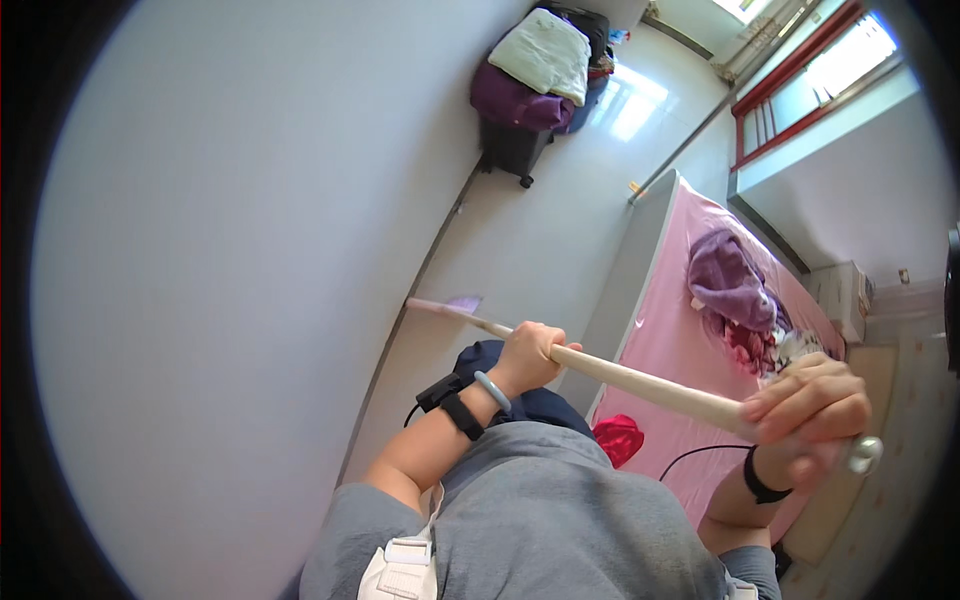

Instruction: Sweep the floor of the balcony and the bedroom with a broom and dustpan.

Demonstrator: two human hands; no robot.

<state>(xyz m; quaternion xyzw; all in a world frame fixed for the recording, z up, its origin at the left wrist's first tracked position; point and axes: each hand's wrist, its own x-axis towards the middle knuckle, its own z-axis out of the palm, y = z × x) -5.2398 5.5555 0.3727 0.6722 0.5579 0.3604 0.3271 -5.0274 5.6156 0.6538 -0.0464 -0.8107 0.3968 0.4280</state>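
Note:
A long pale wooden handle [652, 388] slants across the view in front of my body. My left hand [534, 352] is closed around its middle, with a bracelet and a black strap on that arm. Near the handle's upper end, at the right, my right hand [814, 409] grips it, and a shiny metal cap shows just past the fingers. The far end, with a blurred pinkish-purple head [442, 305], perhaps of a broom, is at the floor by the wall. Its exact form cannot be told.
A white wall [225, 225] runs along the left. A black wheeled suitcase [514, 150] with a purple bag [517, 101] and folded pale cloth [544, 54] stands ahead. On the right, a bed with a pink sheet [667, 330] holds a purple blanket [727, 281] and a red cloth [619, 440].

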